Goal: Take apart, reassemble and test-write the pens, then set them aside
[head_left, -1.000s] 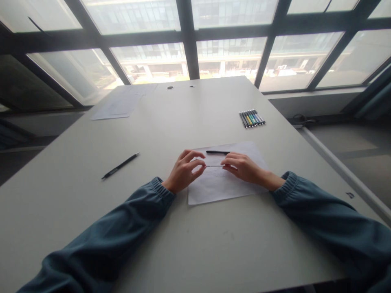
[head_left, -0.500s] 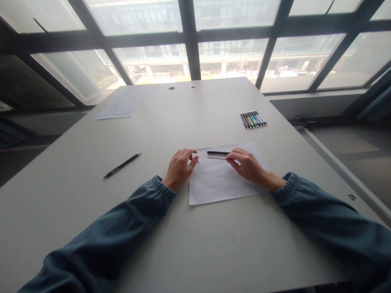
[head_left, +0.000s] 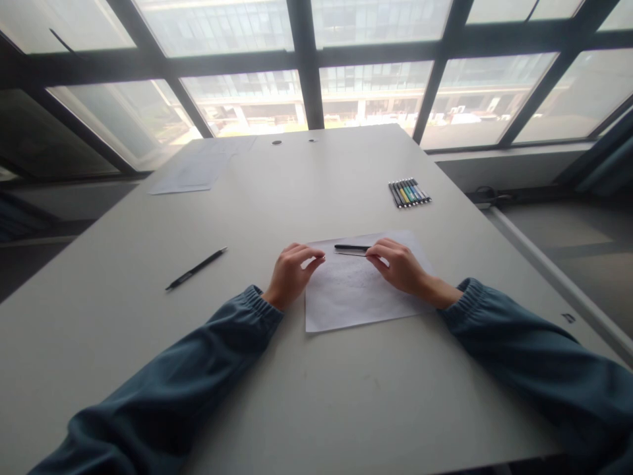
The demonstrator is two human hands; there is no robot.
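A sheet of white paper (head_left: pixel 356 303) with faint marks lies between my hands. My left hand (head_left: pixel 291 274) is over its left edge, with thumb and index finger pinched on a tiny pale piece too small to name. Above the paper's right half, my right hand (head_left: pixel 400 267) is closed, its fingertips on a thin dark rod (head_left: pixel 350 254) that looks like a pen refill and points left. Just beyond the rod is a black pen barrel (head_left: pixel 351 247), parallel to it. The barrel's right end is hidden behind my right fingers, and I cannot tell whether they grip it.
A black pen (head_left: pixel 196 269) lies on the white table (head_left: pixel 297 402) to the left. Several pens with coloured parts sit in a row (head_left: pixel 409 192) at the back right. More paper sheets (head_left: pixel 185 175) lie at the far left. Large windows stand behind the table.
My left thumb and index finger have closed together on the tiny piece, where they were apart before. My right hand, the rod and the barrel have hardly moved.
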